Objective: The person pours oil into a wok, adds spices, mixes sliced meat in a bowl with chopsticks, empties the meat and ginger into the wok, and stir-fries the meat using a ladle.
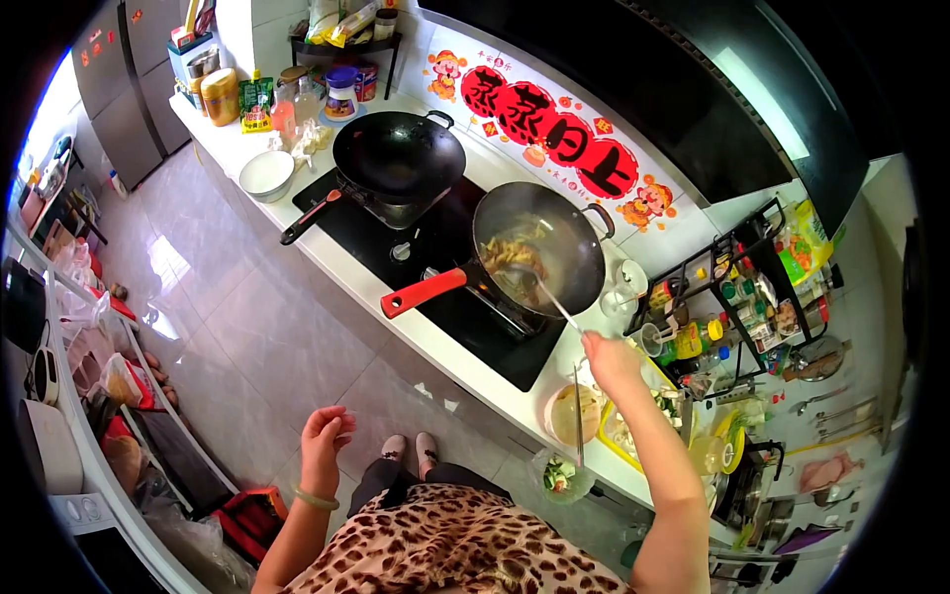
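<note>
My right hand grips the handle of a metal spatula, whose head reaches into the wok with the red handle and is partly covered by food. Brownish-yellow pieces of food lie in that wok, with a hazy look over them. Its red handle points toward me over the counter edge. My left hand is raised over the floor, away from the counter, with its fingers loosely curled and apart. I see nothing held in it.
A second black wok sits on the left burner, its handle sticking out. A white bowl stands left of it. At right are a yellow-rimmed tray, a round cutting board and a rack of bottles. A low range hood overhangs the back.
</note>
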Demonstrator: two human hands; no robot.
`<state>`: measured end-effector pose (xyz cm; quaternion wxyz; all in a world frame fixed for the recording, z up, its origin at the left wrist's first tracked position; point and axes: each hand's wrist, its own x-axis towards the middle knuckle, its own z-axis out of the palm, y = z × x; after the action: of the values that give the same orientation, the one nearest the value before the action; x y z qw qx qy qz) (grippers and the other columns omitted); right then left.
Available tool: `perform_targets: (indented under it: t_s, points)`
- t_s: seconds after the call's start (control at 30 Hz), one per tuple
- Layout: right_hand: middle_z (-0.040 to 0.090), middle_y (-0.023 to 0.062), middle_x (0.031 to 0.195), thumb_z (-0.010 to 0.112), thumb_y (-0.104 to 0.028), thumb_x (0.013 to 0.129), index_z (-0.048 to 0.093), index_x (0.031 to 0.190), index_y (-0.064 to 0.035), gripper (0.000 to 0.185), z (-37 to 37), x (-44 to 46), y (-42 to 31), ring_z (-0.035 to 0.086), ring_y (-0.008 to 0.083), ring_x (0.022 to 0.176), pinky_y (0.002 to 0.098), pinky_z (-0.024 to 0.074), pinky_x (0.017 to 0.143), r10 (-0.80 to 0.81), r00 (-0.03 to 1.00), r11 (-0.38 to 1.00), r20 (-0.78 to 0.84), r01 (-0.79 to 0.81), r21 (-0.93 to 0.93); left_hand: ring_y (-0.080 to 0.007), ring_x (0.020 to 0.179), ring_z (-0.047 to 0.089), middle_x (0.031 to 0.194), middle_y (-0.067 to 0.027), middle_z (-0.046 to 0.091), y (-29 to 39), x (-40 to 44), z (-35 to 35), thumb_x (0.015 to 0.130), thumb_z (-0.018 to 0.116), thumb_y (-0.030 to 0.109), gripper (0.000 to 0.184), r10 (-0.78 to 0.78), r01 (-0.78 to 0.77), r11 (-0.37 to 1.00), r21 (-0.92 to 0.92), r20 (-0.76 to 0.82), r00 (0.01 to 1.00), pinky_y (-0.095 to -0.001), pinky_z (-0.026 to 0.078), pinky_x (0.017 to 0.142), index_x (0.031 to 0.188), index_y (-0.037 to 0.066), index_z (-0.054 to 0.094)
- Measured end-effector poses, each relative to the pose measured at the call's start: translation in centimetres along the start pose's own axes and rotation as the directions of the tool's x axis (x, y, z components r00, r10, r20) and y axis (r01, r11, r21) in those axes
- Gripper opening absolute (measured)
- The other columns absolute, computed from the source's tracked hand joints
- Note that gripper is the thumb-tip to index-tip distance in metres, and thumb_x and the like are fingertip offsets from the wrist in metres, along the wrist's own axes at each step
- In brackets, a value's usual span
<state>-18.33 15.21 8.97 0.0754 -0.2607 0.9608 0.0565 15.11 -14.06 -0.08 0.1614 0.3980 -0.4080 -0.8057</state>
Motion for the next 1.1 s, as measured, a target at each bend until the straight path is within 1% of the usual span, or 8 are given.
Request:
perform_targets:
  t_s: [0.4,0.47,0.53,0.6,0.7,0.87,0.97,1.1]
  points:
    - [0.063,0.0232,0.089,0.039,-0.031,0.093,0.061,0.092,-0.0048,0.034,-2.7,13.4,6.9,0.059,0.0421,0.087,0.0512,0.0457,0.075,0.107,0.961,0.990,-0.255,-0.081,0.112,-0.0134,0.083,0.062,0.093,-0.0052,0.065,-1.0,-1.8,-2.0,0.091,0.051,0.011,0.016,0.033,-0.037,0.999,-0.024,-0.163,0.986,-0.0237,0.047,0.069,0.105,0.007,0.058]
    - [0.063,0.0234,0.091,0.039,-0.027,0.093,0.061,0.091,-0.0031,0.033,1.3,19.4,10.6,0.059,0.0408,0.089,0.0489,0.0460,0.076,-0.224,0.961,0.965,-0.162,0.242,0.099,-0.0135,0.083,0.062,0.093,-0.0053,0.065,-0.9,-2.0,-2.0,0.091,0.050,0.011,0.016,0.027,-0.032,0.999,-0.026,-0.183,0.983,-0.0236,0.047,0.069,0.105,0.007,0.058]
    - [0.063,0.0233,0.091,0.039,-0.028,0.092,0.061,0.090,-0.0029,0.034,-0.2,17.4,5.6,0.059,0.0404,0.089,0.0483,0.0461,0.076,-0.135,0.991,0.952,-0.026,0.137,0.273,-0.0133,0.083,0.062,0.093,-0.0052,0.065,-0.8,-2.5,-1.8,0.091,0.050,0.010,0.016,0.035,-0.041,0.999,-0.027,-0.183,0.982,-0.0234,0.047,0.069,0.104,0.007,0.058]
    - [0.064,0.0203,0.089,0.040,-0.029,0.092,0.062,0.090,-0.0037,0.033,0.6,15.3,3.1,0.060,0.0388,0.089,0.0475,0.0469,0.075,-0.181,0.981,0.951,-0.066,0.192,0.240,-0.0132,0.084,0.062,0.093,-0.0051,0.064,-1.0,-2.4,-1.7,0.091,0.051,0.011,0.016,0.022,-0.025,1.000,-0.015,-0.170,0.985,-0.0238,0.047,0.070,0.105,0.007,0.058]
    - [0.065,0.0159,0.081,0.045,-0.029,0.093,0.060,0.103,-0.0107,0.026,-2.2,7.3,-0.6,0.064,0.0348,0.075,0.0464,0.0492,0.064,-0.202,0.979,0.975,-0.037,0.198,-0.098,-0.0130,0.084,0.061,0.093,-0.0050,0.064,-1.0,-1.6,-0.9,0.091,0.051,0.012,0.017,0.005,-0.004,1.000,0.007,-0.122,0.993,-0.0240,0.047,0.070,0.106,0.008,0.058]
    - [0.063,0.0130,0.067,0.052,-0.033,0.090,0.057,0.117,-0.0165,0.031,-3.0,-0.4,4.0,0.063,0.0291,0.060,0.0424,0.0488,0.051,-0.280,0.951,0.900,-0.134,0.212,-0.382,-0.0125,0.084,0.061,0.094,-0.0041,0.065,-0.7,0.2,1.4,0.090,0.052,0.011,0.016,0.018,-0.018,1.000,0.015,0.000,1.000,-0.0237,0.047,0.071,0.104,0.007,0.058]
    - [0.063,0.0122,0.068,0.053,-0.033,0.090,0.058,0.117,-0.0180,0.031,-5.5,-3.2,6.8,0.062,0.0286,0.060,0.0417,0.0491,0.051,-0.221,0.956,0.916,-0.192,0.136,-0.378,-0.0127,0.087,0.061,0.095,-0.0032,0.065,0.4,2.1,2.7,0.091,0.053,0.016,0.019,0.016,-0.022,0.996,0.085,0.072,0.997,-0.0258,0.046,0.074,0.107,0.007,0.058]
    - [0.064,0.0125,0.072,0.052,-0.033,0.090,0.059,0.115,-0.0197,0.029,-10.0,-6.4,6.7,0.063,0.0294,0.062,0.0431,0.0495,0.054,-0.089,0.989,0.958,-0.120,0.051,-0.283,-0.0147,0.096,0.059,0.109,-0.0050,0.059,6.8,6.5,7.6,0.094,0.050,0.035,0.041,0.247,-0.284,0.921,0.267,0.163,0.955,-0.0295,0.045,0.078,0.125,0.009,0.052]
